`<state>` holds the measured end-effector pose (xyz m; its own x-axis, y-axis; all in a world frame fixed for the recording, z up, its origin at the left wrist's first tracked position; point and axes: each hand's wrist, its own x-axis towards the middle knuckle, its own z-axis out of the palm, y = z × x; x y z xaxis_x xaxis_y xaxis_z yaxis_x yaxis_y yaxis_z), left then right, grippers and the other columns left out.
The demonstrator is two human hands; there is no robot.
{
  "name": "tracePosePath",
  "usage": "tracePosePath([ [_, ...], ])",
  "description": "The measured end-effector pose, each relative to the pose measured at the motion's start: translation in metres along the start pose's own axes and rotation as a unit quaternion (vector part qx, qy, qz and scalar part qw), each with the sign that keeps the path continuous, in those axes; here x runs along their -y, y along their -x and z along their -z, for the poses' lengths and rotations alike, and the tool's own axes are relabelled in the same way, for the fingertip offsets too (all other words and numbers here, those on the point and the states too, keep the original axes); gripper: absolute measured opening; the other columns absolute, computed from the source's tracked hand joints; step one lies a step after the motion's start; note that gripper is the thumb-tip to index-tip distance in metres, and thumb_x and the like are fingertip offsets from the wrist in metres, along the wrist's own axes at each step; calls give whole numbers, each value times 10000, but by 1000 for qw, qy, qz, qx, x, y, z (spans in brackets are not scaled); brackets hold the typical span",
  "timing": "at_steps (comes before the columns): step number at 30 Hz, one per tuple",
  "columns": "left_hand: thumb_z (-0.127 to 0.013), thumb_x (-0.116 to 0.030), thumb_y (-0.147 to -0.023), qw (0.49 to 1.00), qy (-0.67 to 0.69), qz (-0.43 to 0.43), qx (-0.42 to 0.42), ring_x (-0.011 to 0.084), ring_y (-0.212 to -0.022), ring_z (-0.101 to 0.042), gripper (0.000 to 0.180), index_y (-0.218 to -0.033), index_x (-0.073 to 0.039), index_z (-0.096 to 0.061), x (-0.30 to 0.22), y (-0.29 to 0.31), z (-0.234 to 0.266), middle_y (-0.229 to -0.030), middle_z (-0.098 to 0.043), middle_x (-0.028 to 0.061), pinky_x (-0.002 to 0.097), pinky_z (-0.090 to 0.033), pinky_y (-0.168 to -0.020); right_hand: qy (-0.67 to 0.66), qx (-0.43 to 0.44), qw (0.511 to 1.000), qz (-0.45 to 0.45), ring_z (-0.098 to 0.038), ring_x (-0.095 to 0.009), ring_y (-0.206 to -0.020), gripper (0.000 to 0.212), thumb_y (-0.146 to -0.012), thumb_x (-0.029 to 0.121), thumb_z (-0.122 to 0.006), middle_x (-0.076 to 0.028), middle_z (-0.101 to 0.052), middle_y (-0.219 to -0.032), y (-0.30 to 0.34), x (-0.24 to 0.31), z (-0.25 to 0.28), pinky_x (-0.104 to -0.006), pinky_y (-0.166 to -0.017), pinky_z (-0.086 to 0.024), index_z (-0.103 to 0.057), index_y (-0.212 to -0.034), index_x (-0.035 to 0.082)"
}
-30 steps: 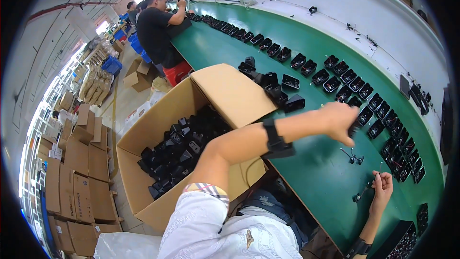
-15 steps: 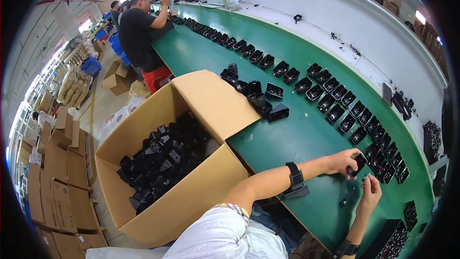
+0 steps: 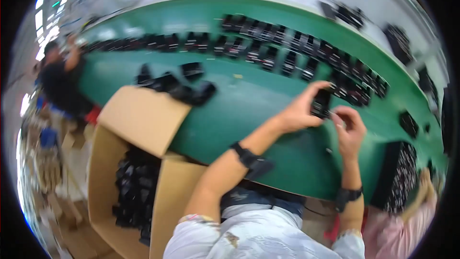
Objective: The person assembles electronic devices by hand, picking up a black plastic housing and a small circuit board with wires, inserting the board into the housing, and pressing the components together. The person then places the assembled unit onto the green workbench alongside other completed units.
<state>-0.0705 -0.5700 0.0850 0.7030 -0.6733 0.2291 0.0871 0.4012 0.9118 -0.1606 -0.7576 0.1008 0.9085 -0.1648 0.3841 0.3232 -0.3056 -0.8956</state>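
Observation:
My left hand point(image 3: 301, 110) is closed round a small black plastic housing point(image 3: 320, 104), held above the green table with its open side up. Close against the lower right of that housing is my right hand point(image 3: 350, 127), its thumb and forefinger pinched together. Whatever sits between those fingertips is too small and blurred to make out. Just beyond both hands stand rows of similar black housings point(image 3: 269, 58), with small parts inside. A tiny dark piece point(image 3: 328, 150) lies on the table below my hands.
A cardboard box point(image 3: 106, 172) of black housings stands at the left, its flap point(image 3: 143, 117) over the table edge. Loose housings point(image 3: 175, 84) lie beyond it. At right is a black bin point(image 3: 383, 175) of small parts, beside a person in pink point(image 3: 407, 230). Another person point(image 3: 62, 79) works far left.
The view has swung right, bringing the person in pink into sight. My right hand has come up closer against the housing; my left hand still holds it.

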Motion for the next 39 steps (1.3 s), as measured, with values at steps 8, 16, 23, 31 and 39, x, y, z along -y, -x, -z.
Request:
tracePosePath([
  [8, -705, 145, -767, 997, -26, 56, 36, 166, -1049, -645, 917, -1564, -129, -345, -2, -6, -19, -1338, -489, 77, 324, -593, -898, 139, -10, 974, 179, -679, -218, -873, 251, -780, -148, -742, -104, -735, -922, 3, 18, 15, -313, -769, -541, -697, -964, 16],
  [16, -702, 146, -770, 995, -26, 83, 55, 166, -1077, -636, 999, -1610, -132, -237, -3, -2, -25, -1364, -473, 85, 323, -577, -928, 246, 3, 934, 260, -667, -248, -803, 275, -690, -73, -822, -39, -754, -933, 7, 15, 17, -329, -707, -559, -723, -909, 60],
  [23, -711, 119, -779, 991, -102, 60, 60, 189, -1098, -654, 967, -1601, -92, -247, -7, -1, -29, -1350, -527, 127, 352, -604, -899, 259, 12, 923, 284, -677, -233, -798, 272, -709, -74, -826, -41, -767, -930, 11, 11, 13, -329, -711, -537, -720, -913, 69],
  [31, -710, 124, -770, 989, -129, 57, 46, 176, -1051, -676, 961, -1599, -52, -257, -9, 2, -37, -1394, -511, 155, 323, -617, -859, 229, 1, 940, 254, -673, -230, -796, 272, -709, -100, -798, -62, -769, -922, 9, 9, 15, -323, -719, -526, -718, -907, 68],
  [39, -779, 80, -756, 977, -196, 73, 35, 268, -1084, -676, 953, -1570, -47, -302, -1, 3, -41, -1351, -537, 201, 385, -624, -874, 259, 14, 945, 198, -641, -239, -856, 278, -711, -82, -785, -22, -764, -948, 13, 8, 16, -351, -783, -530, -718, -921, 87],
])
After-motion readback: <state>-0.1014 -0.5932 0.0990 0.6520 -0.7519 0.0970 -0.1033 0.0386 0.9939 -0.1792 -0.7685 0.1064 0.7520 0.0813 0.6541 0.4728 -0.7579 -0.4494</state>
